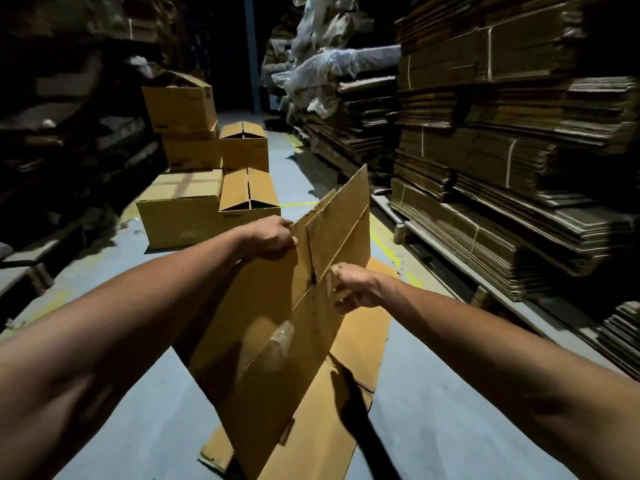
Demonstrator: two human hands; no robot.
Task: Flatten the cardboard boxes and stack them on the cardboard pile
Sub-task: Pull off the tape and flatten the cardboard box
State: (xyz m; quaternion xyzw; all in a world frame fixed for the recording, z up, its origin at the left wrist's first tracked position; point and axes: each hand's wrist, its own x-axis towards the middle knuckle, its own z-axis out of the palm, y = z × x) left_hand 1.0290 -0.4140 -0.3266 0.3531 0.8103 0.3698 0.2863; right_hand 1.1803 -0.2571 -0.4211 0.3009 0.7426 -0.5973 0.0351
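Note:
I hold a flattened brown cardboard box (277, 327) tilted up in front of me, its flaps pointing away. My left hand (270, 239) grips its upper left edge. My right hand (353, 289) pinches a strip of clear tape at the box's right edge. Beneath it, flat cardboard sheets (360, 344) lie as a low pile on the blue floor. Several unflattened boxes (207, 174) stand stacked ahead on the left, some with open flaps.
Tall bundled stacks of flat cardboard (502, 150) on pallets line the right side. Dark stacks (69, 116) fill the left. Plastic-wrapped rolls (329, 71) sit at the back. A narrow blue floor aisle (287, 168) with yellow lines runs between.

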